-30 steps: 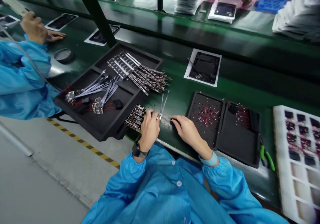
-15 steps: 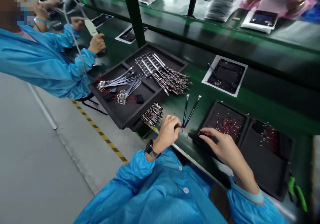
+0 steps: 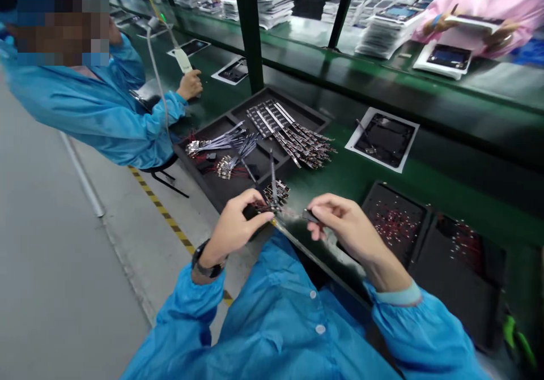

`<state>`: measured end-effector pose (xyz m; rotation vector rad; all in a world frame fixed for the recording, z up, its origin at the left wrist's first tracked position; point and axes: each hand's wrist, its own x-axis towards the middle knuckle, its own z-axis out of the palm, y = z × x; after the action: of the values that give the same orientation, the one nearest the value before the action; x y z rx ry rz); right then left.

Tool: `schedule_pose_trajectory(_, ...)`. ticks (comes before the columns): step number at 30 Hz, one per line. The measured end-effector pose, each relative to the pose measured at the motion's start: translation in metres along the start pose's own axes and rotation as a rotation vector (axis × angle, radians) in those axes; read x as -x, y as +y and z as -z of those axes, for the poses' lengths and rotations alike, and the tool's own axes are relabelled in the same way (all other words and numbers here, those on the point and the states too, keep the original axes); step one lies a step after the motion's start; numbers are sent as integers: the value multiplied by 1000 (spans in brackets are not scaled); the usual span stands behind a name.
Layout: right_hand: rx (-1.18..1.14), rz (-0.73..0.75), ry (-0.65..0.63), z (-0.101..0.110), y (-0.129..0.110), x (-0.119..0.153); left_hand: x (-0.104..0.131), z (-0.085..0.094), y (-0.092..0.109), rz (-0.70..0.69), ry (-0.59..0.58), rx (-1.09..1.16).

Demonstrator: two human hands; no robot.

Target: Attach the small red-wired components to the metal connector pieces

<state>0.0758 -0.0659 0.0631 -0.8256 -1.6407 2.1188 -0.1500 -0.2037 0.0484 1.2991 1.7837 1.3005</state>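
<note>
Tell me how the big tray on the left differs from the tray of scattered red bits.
The big tray is split by dividers, while the scattered-parts tray shows no divider. The big tray holds long ribbon strips and bundled ribbon cables; the scattered-parts tray holds loose little red pieces. The big tray juts past the bench edge, whereas the visible part of the scattered-parts tray lies on the bench. Both are dark.

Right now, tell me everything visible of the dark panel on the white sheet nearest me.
The dark panel is thin, rectangular and slightly glossy, material unclear, with small details along its edges. It lies flat on the white sheet, which borders it, on the green bench. A thin strip crosses its left side. Neither the left hand nor right hand touches it.
</note>
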Motion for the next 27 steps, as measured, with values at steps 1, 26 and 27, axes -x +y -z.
schedule_pose_trajectory(1, -87, -25, -44, -10, 1, -13, 1, 14, -3, 5, 34, -28)
schedule_pose_trajectory(26, 1162, 458, 119, -82, -4, -154, -56, 96, -58, 54, 196, -523)
schedule_pose_trajectory(27, 1230, 474, 133, -82, -2, -154, -55, 96, -58, 49, 198, -579)
